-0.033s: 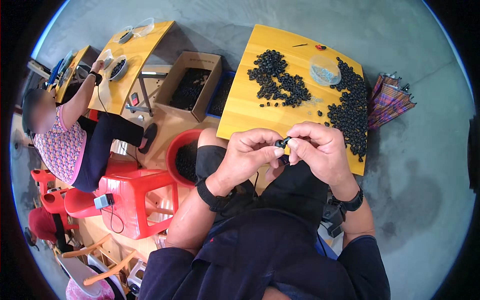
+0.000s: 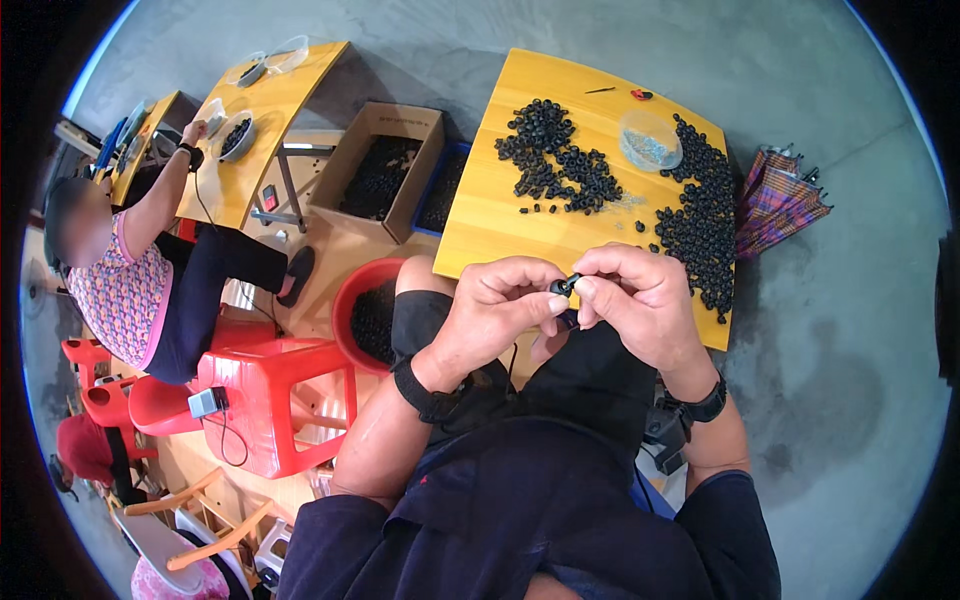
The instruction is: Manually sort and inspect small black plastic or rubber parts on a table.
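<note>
My left hand (image 2: 500, 305) and my right hand (image 2: 640, 300) meet above my lap, at the near edge of a yellow wooden table (image 2: 490, 235). Both pinch one small black ring-shaped part (image 2: 563, 286) between their fingertips. Each wrist wears a dark band. On the table lie a loose pile of the same black parts (image 2: 560, 165) at the middle and a longer heap of them (image 2: 700, 220) along the right side. Between the two piles stands a clear plastic bowl (image 2: 650, 140) of small pale pieces.
A red bucket (image 2: 365, 310) of black parts stands by my left knee. Beyond it are a cardboard box (image 2: 385, 170) and a blue crate (image 2: 440, 190). A red stool (image 2: 270, 400) is at the left. A seated person (image 2: 130, 280) works at another yellow table (image 2: 260, 130). A folded plaid umbrella (image 2: 780, 200) lies at the right.
</note>
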Tool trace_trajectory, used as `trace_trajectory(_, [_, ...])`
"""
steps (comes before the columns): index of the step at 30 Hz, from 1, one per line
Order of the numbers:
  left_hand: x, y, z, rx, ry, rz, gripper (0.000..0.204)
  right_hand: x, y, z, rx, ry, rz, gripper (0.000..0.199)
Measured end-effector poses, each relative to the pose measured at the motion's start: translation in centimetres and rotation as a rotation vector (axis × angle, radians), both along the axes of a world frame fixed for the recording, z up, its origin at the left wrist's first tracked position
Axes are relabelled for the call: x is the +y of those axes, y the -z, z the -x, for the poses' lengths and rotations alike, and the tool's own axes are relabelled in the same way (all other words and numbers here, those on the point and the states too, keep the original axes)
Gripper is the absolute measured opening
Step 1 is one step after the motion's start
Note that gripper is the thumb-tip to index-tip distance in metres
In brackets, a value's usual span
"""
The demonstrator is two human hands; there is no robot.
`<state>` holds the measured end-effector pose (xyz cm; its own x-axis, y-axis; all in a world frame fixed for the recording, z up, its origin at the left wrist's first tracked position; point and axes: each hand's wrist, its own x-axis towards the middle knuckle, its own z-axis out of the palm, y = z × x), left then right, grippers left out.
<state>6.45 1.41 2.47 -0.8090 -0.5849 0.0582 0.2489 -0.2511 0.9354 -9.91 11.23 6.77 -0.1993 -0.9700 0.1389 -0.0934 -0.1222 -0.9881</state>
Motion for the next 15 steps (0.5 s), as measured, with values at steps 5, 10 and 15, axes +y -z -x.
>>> trace_trajectory(5, [-0.05, 0.5, -0.1, 0.035, 0.005, -0.006, 0.011, -0.21, -0.19, -0.24, 0.081, -0.027, 0.039, 0.008])
trace_trajectory(10, [0.02, 0.45, -0.33, -0.004, 0.003, 0.0, 0.012, -0.18, -0.41, -0.51, 0.139, -0.039, 0.044, 0.007])
trace_trajectory(15, [0.07, -0.19, -0.46, -0.074, 0.005, 0.034, 0.011, -0.24, -0.03, -0.43, 0.253, -0.058, 0.073, 0.008])
